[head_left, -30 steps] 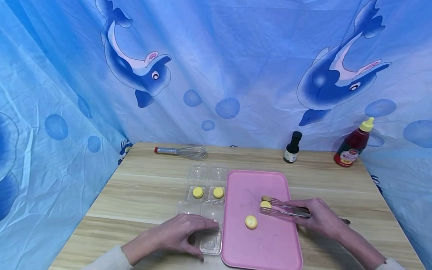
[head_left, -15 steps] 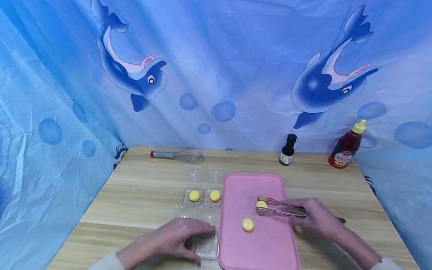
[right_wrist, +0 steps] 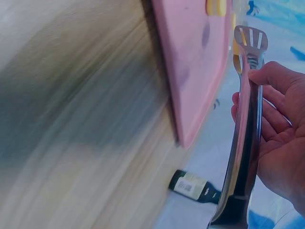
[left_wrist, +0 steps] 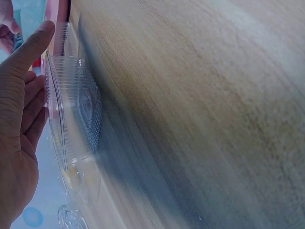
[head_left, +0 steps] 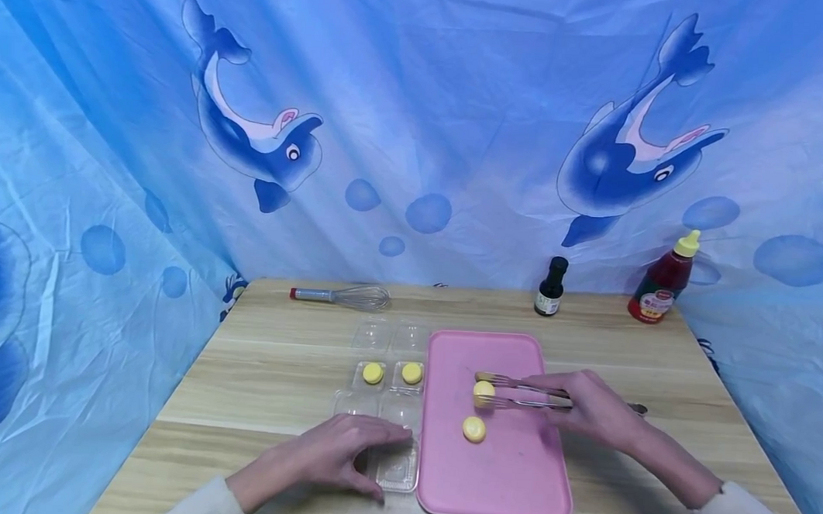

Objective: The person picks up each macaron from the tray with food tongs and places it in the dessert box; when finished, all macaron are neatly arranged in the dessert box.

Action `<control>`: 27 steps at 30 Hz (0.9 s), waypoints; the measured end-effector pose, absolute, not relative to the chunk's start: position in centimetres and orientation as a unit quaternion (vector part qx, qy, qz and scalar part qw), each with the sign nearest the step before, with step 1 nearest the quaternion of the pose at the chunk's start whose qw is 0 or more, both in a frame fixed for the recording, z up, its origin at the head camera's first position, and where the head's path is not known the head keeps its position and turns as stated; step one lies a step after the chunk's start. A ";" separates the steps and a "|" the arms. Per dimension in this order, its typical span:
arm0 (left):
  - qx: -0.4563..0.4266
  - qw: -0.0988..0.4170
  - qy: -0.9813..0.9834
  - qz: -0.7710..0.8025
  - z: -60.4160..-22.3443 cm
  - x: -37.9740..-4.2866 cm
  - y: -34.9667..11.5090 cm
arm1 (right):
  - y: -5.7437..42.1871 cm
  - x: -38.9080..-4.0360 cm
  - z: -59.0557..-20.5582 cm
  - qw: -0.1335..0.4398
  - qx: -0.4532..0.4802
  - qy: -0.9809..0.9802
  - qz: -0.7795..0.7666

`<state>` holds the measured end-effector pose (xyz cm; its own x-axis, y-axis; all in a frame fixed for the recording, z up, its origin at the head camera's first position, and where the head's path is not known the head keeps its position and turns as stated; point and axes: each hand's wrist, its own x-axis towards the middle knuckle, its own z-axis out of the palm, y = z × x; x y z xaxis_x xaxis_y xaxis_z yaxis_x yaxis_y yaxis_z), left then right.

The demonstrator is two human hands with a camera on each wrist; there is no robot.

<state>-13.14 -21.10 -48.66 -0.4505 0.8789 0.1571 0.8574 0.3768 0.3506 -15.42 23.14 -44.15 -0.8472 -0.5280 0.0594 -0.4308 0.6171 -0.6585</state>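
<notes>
My right hand [head_left: 595, 410] grips metal tongs [right_wrist: 245, 124] with slotted, fork-like ends over the pink tray [head_left: 498, 479]. Between those ends sits a yellow macaron [head_left: 484, 393]. A second macaron [head_left: 474, 429] lies on the tray just in front of it. At the tray's left, my left hand [head_left: 345, 455] rests beside a clear plastic box [head_left: 396, 470], thumb and fingers spread apart. In the left wrist view the fingers reach behind the box [left_wrist: 71, 109]; whether they touch it I cannot tell. Two more macarons, one left [head_left: 373, 374] and one right [head_left: 412, 373], sit in clear compartments further back.
Hinged clear lids [head_left: 372, 335] lie open behind the filled compartments. A whisk [head_left: 343, 296] lies along the back edge of the wooden table [head_left: 258, 381]. A dark sauce bottle [head_left: 550, 287] and a red squeeze bottle [head_left: 661, 282] stand at the back right, before a blue dolphin curtain [head_left: 460, 120].
My right hand has moved the tongs a little to the left over the tray, and the macaron between their ends has gone with them. The left hand stays by the box.
</notes>
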 end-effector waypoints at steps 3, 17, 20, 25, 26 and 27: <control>0.522 0.032 0.830 0.196 -48.7 -13.2 -21.1 | 22.4 -15.4 -43.7 0.077 -0.282 0.888 -0.356; 0.517 0.040 0.830 0.202 -48.8 -13.4 -21.2 | 19.1 -14.4 -44.1 0.082 -0.344 0.865 -0.355; 0.516 0.044 0.831 0.202 -48.8 -13.5 -21.2 | 18.5 -14.2 -44.3 0.080 -0.368 0.853 -0.362; 0.515 0.046 0.832 0.199 -48.8 -13.6 -21.2 | 17.7 -13.8 -44.3 0.092 -0.382 0.844 -0.364; 0.516 0.046 0.832 0.198 -48.8 -13.5 -21.2 | 17.5 -13.7 -44.3 0.097 -0.380 0.845 -0.364; 0.516 0.046 0.832 0.198 -48.8 -13.5 -21.2 | 17.4 -13.5 -44.3 0.103 -0.378 0.845 -0.365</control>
<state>-13.52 -21.17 -48.82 -0.4636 0.8767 0.1284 0.8406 0.3893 0.3766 -13.54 17.40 -44.29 -0.6934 -0.7132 0.1024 -0.5636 0.4483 -0.6938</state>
